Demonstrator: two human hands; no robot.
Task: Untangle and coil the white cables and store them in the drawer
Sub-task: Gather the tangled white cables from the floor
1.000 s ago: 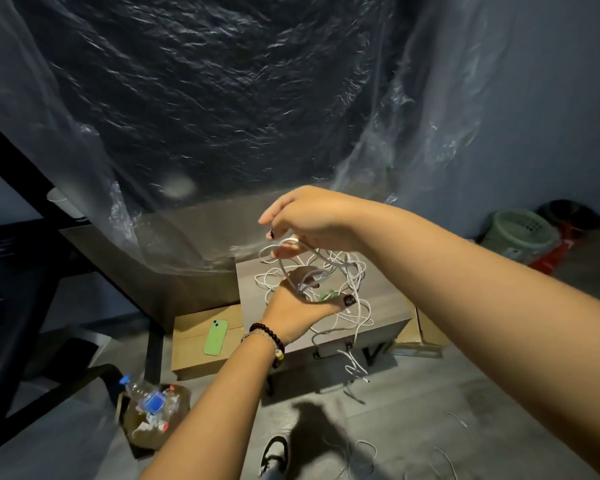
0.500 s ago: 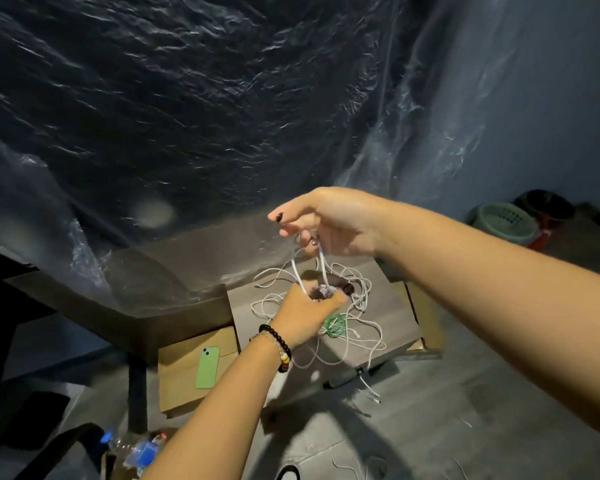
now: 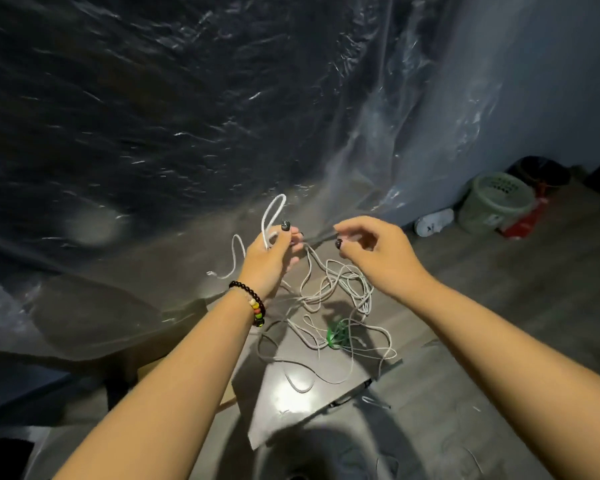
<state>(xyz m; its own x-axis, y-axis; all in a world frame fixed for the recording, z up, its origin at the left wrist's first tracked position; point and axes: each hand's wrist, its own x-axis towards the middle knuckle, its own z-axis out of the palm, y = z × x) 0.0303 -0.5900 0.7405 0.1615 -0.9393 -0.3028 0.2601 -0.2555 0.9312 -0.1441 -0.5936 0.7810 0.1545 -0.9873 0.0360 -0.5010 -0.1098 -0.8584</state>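
A tangle of white cables (image 3: 329, 299) lies on the grey top of a low cabinet (image 3: 284, 400), with a small green tie (image 3: 338, 334) caught in it. My left hand (image 3: 269, 259), with a beaded bracelet at the wrist, is shut on one white cable; a loop of it stands up above the fingers and its free plug end hangs to the left. My right hand (image 3: 378, 252) hovers just right of it above the tangle, fingers loosely curled with nothing clearly held. The drawer is not visible.
Clear plastic sheeting (image 3: 187, 116) hangs over the dark furniture behind the cabinet. At the far right on the wooden floor stand a pale green basket (image 3: 496, 202), a white shoe (image 3: 433, 221) and something red. More cable bits lie on the floor at the lower right.
My left hand has risen with one cable, pulling a loop and plug end free to the left. My right hand has let go and moved to the right. The camera has tilted down.
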